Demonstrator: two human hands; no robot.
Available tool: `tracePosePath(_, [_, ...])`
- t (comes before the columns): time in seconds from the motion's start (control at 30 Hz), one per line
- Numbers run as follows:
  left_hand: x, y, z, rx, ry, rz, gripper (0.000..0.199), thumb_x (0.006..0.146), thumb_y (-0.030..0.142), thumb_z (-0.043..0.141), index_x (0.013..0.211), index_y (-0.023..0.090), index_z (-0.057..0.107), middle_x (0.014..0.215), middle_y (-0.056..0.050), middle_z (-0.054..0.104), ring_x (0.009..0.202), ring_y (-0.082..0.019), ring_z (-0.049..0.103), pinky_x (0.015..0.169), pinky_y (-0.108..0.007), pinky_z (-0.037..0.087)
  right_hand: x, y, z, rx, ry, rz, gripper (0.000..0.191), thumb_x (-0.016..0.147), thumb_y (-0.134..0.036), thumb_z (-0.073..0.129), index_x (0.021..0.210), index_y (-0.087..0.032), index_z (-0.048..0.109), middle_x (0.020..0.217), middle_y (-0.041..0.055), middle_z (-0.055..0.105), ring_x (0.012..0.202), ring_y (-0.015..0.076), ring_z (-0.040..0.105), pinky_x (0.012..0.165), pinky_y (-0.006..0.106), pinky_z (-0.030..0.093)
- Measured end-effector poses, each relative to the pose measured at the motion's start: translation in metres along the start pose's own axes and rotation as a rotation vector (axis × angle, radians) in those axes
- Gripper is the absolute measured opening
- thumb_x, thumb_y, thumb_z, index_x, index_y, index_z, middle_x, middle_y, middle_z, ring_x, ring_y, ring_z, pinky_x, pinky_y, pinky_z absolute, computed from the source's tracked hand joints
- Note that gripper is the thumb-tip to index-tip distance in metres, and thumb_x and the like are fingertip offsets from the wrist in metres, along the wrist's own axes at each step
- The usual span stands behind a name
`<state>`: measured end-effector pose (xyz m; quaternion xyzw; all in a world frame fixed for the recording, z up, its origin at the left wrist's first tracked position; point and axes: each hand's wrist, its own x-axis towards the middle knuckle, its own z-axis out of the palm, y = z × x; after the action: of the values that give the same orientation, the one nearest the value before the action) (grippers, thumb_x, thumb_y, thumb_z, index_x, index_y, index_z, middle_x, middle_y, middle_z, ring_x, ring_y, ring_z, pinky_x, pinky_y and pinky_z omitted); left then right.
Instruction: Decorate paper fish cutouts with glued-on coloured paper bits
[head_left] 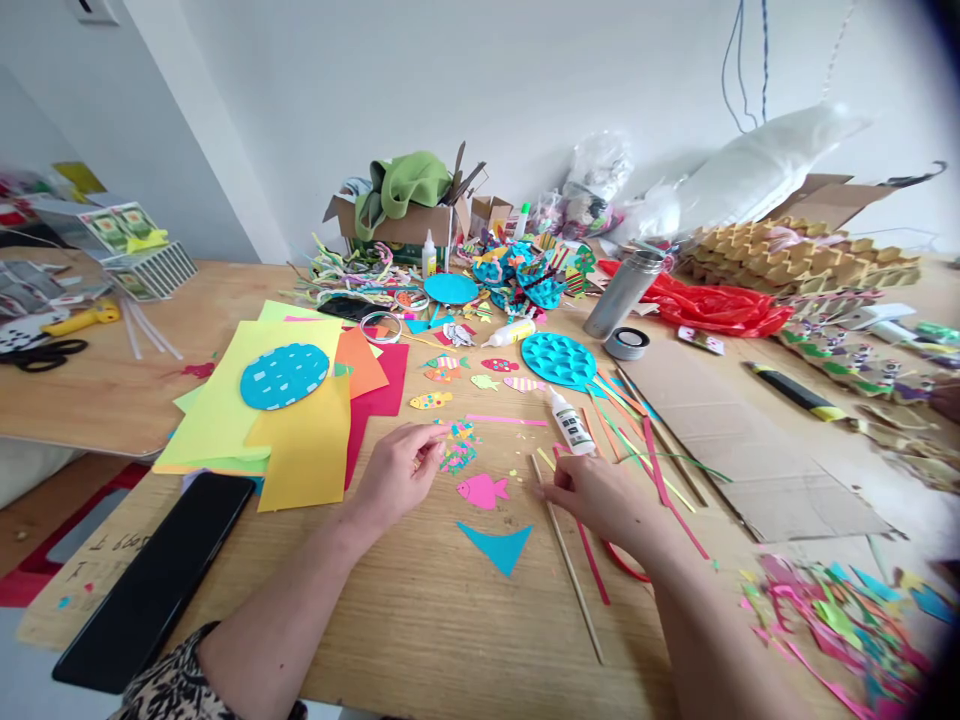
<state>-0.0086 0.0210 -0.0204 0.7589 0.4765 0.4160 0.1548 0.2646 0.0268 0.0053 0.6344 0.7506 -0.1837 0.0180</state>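
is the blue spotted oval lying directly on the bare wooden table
No, the blue spotted oval lies on yellow paper.

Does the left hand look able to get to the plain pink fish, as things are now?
Probably yes: the fish lies flat close to the left hand, and only bare table seems to be between them.

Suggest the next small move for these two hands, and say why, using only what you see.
Probably the right hand should pick up the glue bottle and dab the pink fish. The bottle is right by that hand, the pink fish looks plain while the yellow fish has spots, and the left hand is at the colourful paper bits.
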Motion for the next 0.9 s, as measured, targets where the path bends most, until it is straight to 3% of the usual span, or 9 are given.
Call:
tracePosePath(0.17, [0.000,-0.001,-0.001,0.006,0.021,0.001,0.020,0.091,0.019,0.052,0.104,0.017,0.067,0.092,-0.007,0.073,0.076,-0.016,0.066,0.069,-0.028,0.054,-0.001,-0.002,0.001,-0.029,-0.113,-0.024,0.025,0.084,-0.037,0.064,0.067,-0.019,0.062,0.074,0.0052,0.068,0.066,0.0177,0.058,0.055,0.027,0.030])
tracePosePath(0.73, [0.001,0.000,-0.001,0.016,0.037,-0.005,0.021,0.091,0.019,0.050,0.103,0.018,0.067,0.085,-0.005,0.071,0.070,-0.014,0.065,0.066,-0.026,0.052,-0.004,-0.012,-0.007,-0.140,-0.180,-0.071,0.027,0.090,-0.018,0.047,0.070,-0.016,0.065,0.079,0.0089,0.070,0.073,0.0187,0.063,0.059,0.028,0.033])
tracePosePath(0.9, [0.001,-0.001,-0.001,0.013,0.040,0.003,0.019,0.091,0.018,0.052,0.103,0.017,0.067,0.086,-0.005,0.072,0.071,-0.014,0.065,0.067,-0.026,0.052,-0.005,-0.013,-0.008,-0.129,-0.185,-0.047,0.021,0.089,-0.023,0.052,0.074,-0.016,0.065,0.082,0.0091,0.070,0.074,0.0193,0.063,0.060,0.028,0.034])
